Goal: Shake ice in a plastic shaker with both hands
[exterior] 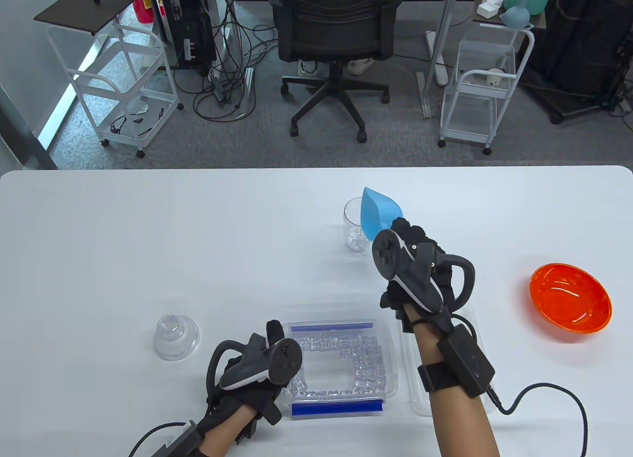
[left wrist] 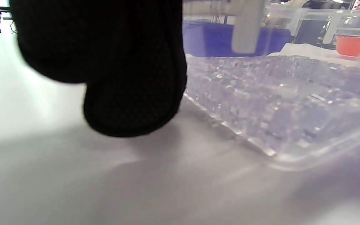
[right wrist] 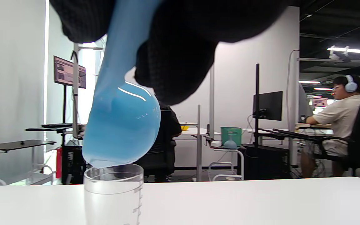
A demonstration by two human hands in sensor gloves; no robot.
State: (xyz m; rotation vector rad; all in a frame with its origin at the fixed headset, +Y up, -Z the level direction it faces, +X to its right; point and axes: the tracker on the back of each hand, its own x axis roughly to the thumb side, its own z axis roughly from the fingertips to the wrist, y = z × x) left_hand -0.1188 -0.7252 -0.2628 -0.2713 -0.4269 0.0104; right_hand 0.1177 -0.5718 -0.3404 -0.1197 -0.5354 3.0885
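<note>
The left hand (exterior: 257,370) rests on the table at the ice tray's (exterior: 390,378) left edge; its grip is unclear. Behind the tray, the right hand (exterior: 415,269) squeezes a blue scoop (exterior: 377,213) tipped into the clear shaker cup (exterior: 355,229). No words are readable.

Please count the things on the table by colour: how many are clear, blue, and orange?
Clear: 3 (shaker cup, shaker lid, ice tray)
Blue: 1 (scoop, held in the right hand)
Orange: 1 (bowl)
Total: 5
</note>
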